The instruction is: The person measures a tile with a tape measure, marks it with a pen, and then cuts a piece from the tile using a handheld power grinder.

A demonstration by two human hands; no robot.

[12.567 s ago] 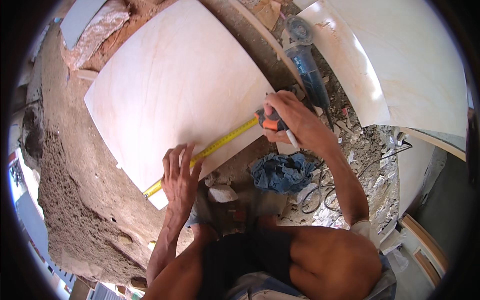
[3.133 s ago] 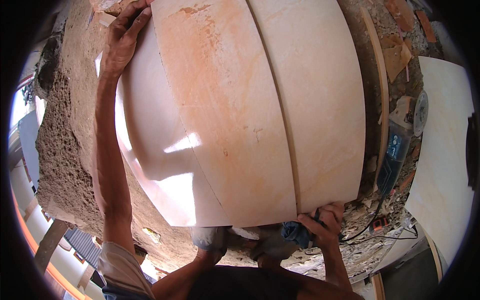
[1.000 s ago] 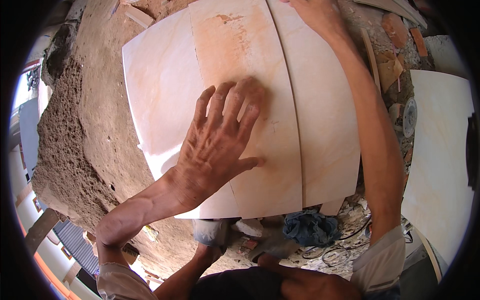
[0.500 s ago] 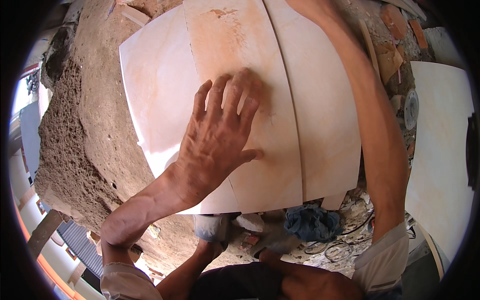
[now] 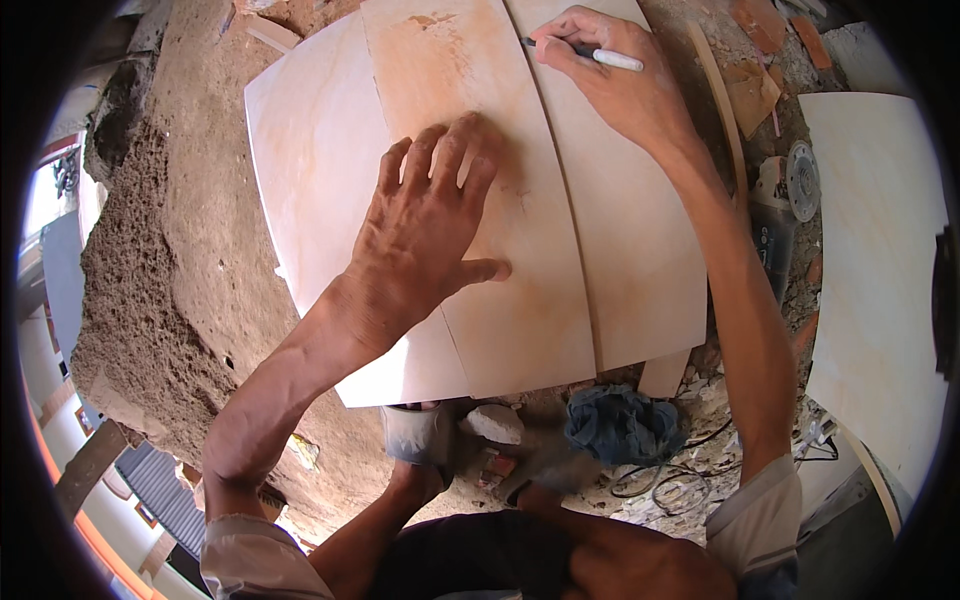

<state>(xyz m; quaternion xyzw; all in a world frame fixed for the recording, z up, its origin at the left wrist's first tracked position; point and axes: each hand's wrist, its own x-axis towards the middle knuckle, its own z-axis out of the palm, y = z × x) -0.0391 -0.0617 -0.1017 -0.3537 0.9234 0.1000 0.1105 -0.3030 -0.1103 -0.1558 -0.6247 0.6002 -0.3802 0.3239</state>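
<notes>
Moved nearer, the right hand (image 5: 625, 92) pinches a marker (image 5: 617, 60) beside the upper tile (image 5: 530, 325) under the spread left hand (image 5: 412, 235).

The left hand (image 5: 410, 235) is palm down, fingers (image 5: 449, 165) spread toward one o'clock, elbow (image 5: 232, 450) bent at eight. The right hand (image 5: 622, 85), at one, seems pinched at the fingertips, forearm (image 5: 735, 285) slanting to four.

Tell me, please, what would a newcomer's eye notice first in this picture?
Probably the large pale tiles across the middle, the left grip spread over them. Near the top, the right grip holds a pen, its tip beside the dark seam. Next, perhaps, the crumpled blue cloth just below the tiles and the grinder to their right.
</notes>
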